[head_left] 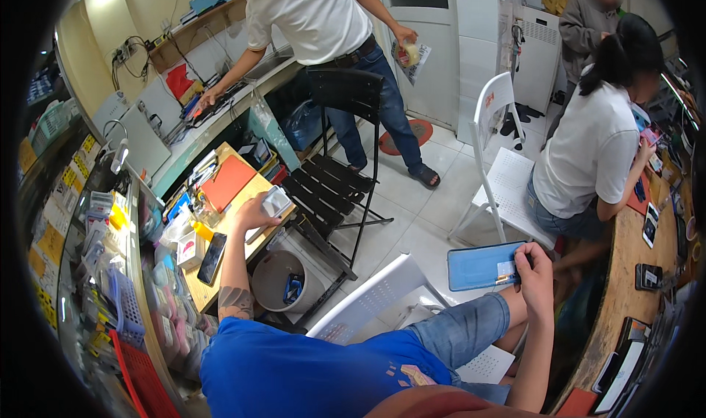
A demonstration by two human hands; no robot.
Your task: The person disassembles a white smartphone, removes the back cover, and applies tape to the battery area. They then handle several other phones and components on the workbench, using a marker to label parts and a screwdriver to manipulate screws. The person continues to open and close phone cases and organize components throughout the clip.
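Note:
My left hand [251, 213] reaches over the wooden side desk [200, 294], fingers closed around the edge of a small white and grey boxy object [276, 202]; its kind is unclear. To the right, my right hand [535, 269] grips the end of a shallow blue tray [471, 269] above my lap. A clear packet [506, 268] and small gold-coloured pieces lie in the tray near my fingers. Near my left forearm are a dark phone [212, 259], a yellow bottle [202, 230], a white box [190, 250] and an orange-red mat [228, 183].
A grey bin [283, 282] stands below the side desk. Around me are a black folding chair [334, 183] and white chairs [507, 175]. A person in white stands ahead; another sits at the right workbench [625, 271], where phones lie. A third stands behind.

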